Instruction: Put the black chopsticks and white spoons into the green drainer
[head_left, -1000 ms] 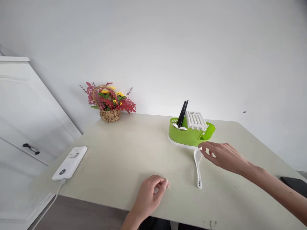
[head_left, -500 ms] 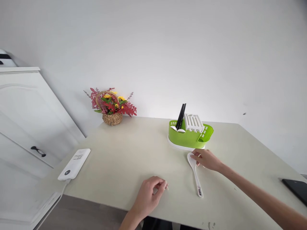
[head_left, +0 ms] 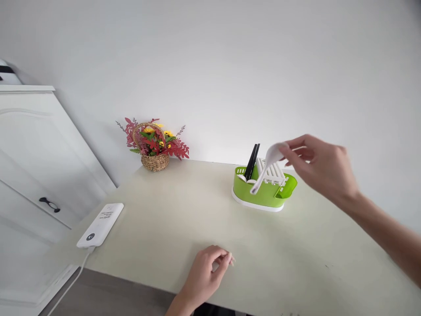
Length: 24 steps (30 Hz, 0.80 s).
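Observation:
My right hand pinches a white spoon by its bowl end and holds it in the air, handle slanting down in front of the green cutlery holder. The holder stands on a white base at the back of the pale table. It carries black chopsticks and a white slotted insert. My left hand rests near the table's front edge, fingers curled loosely with nothing visible in them.
A wicker basket of red and yellow flowers stands at the table's back left by the wall. A white device with a cable lies at the left edge. A white cabinet stands to the left.
My right hand took hold of the spoon lying on the table and lifted it up to the level of the green holder. The left hand stayed put.

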Available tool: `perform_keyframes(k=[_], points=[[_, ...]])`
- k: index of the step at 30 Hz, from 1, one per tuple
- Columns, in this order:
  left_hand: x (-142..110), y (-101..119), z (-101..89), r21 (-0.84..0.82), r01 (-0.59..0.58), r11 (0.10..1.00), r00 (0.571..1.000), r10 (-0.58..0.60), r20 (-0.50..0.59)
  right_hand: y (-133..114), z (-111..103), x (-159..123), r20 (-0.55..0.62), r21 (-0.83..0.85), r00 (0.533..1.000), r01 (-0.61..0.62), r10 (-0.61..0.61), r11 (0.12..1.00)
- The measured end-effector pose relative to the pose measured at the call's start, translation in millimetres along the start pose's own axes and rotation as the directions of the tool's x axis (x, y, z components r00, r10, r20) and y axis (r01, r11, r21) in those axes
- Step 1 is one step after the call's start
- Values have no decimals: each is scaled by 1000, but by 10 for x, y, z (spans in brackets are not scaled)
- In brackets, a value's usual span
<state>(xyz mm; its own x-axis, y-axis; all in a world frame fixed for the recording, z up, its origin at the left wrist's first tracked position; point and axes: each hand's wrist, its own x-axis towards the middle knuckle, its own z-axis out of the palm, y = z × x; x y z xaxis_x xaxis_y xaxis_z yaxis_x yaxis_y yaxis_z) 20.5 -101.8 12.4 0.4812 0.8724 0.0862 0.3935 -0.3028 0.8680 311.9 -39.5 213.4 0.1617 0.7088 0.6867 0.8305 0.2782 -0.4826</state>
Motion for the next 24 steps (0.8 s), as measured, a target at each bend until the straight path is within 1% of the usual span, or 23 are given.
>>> perform_keyframes(k=[3,5,7,9,11,13,15,17,19,24], points=[[-8,-24,9,-5,4,1000,1000,-4,-4,22,91,244,-105,-43,994,29,-33,999],[-15,-28,11,-20,-3,1000,1000,3,-6,65,231,358,-130,-85,990,53,-63,995],[-23,-23,10,-32,-9,999,1000,9,-9,109,406,427,-125,-174,988,72,-95,982],[-32,-10,5,-31,-10,999,1000,10,-12,143,595,455,-63,-288,991,99,-122,953],[-39,1,0,-24,-10,1000,1000,10,-11,161,779,451,54,-397,990,141,-130,907],[-42,5,-4,-18,-9,1000,1000,9,-5,163,943,428,186,-483,975,195,-117,854],[-42,3,-5,-15,0,1000,1000,0,0,152,1074,401,288,-544,953,244,-95,803],[-39,-3,-3,-11,12,1000,1000,-12,-1,134,1165,381,364,-578,929,282,-68,766],[-34,-5,-1,-5,19,1000,1000,-19,-3,117,1219,372,419,-586,907,308,-45,750],[-19,16,-4,4,23,1000,1000,-23,1,105,1272,364,522,-549,853,348,-14,760]])
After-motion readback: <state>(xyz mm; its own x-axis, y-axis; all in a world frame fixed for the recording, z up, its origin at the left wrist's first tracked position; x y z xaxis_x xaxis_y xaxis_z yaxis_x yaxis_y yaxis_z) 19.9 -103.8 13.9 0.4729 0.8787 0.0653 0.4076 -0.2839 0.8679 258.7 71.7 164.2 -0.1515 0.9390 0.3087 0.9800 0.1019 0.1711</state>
